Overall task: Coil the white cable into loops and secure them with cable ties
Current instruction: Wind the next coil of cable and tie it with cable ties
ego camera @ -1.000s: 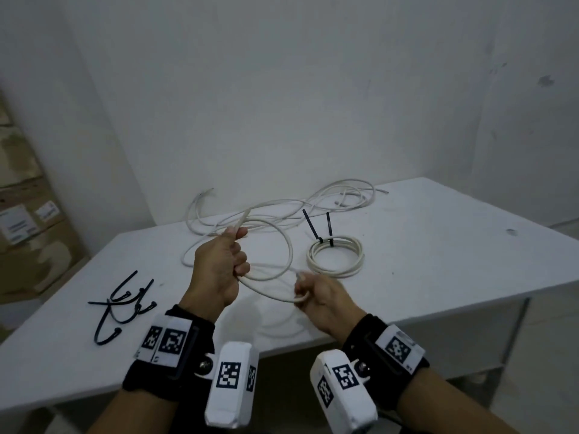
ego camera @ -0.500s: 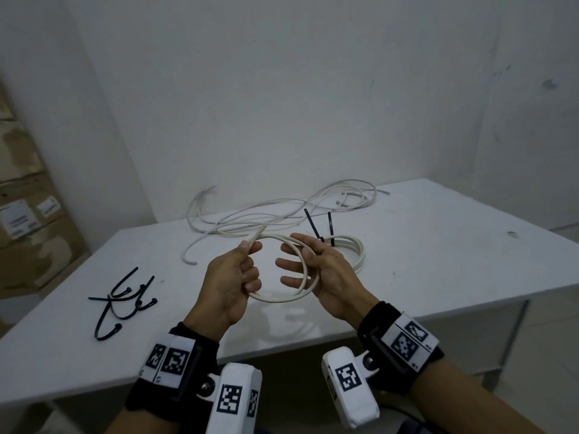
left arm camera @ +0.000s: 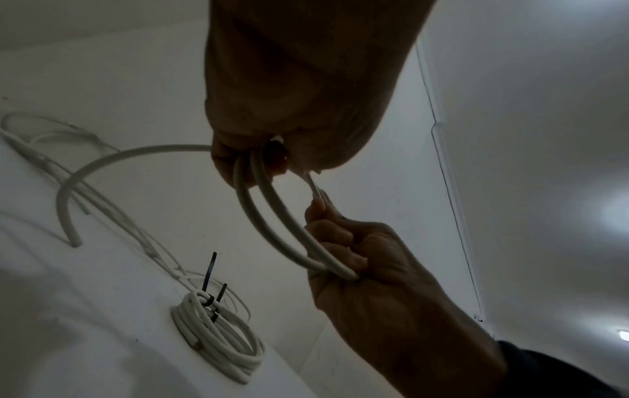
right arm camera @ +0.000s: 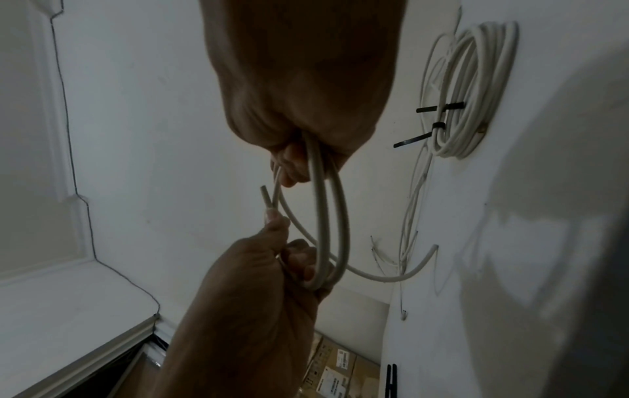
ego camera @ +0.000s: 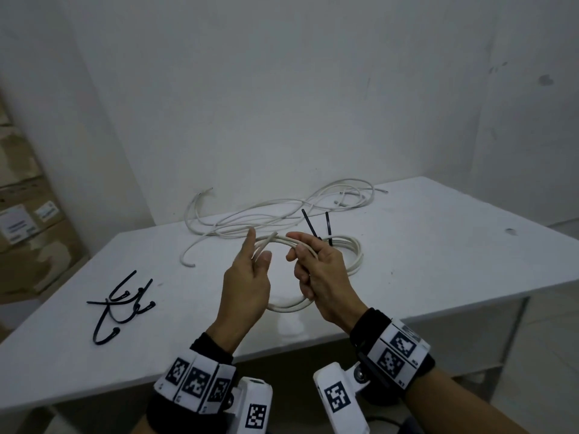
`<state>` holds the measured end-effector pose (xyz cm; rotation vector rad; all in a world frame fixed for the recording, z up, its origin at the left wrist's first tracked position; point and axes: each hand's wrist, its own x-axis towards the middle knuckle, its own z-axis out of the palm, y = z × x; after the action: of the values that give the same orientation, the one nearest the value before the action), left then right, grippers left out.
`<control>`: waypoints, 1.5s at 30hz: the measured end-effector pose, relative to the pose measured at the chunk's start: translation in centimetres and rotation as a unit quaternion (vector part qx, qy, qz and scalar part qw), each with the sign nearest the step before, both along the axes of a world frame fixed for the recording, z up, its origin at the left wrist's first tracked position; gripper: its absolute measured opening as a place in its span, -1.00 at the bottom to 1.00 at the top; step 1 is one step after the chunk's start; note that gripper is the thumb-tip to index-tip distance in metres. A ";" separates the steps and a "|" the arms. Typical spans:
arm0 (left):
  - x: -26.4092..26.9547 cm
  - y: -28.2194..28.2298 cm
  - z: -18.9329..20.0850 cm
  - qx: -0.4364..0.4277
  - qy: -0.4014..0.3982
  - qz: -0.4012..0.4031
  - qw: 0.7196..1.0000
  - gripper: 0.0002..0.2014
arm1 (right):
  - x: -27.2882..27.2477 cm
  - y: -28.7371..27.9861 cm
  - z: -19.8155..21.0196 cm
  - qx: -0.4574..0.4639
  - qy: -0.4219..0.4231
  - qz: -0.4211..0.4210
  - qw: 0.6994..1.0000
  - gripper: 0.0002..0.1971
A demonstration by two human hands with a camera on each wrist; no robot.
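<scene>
The left hand (ego camera: 247, 286) covered part of the cable (ego camera: 289, 306), so where the loops went behind its palm could not be seen. In the left wrist view, the hand's fingers (left arm camera: 238, 161) were mostly hidden by its own dark palm. The right wrist view was the same, with the right hand (right arm camera: 299, 88) a big dark shape cut off by the top edge. The boxes (ego camera: 28, 227) at the left were cut off, and the words on their labels were too small to read. The tabletop (ego camera: 438, 245) ran out past the left edge. The ties (ego camera: 120, 305) lay in a tangle, so they could not be counted.
</scene>
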<state>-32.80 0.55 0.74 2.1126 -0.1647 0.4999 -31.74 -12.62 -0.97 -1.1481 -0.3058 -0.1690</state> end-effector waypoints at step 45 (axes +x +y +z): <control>2.4 -0.4 2.1 -0.403 0.065 0.007 0.913 -0.77 | -0.6 -0.3 -0.8 0.008 0.189 0.006 0.982 -0.78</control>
<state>-30.43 0.12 2.82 1.3254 0.1227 0.3459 -32.33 -12.89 -1.76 -1.1367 0.0245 0.0591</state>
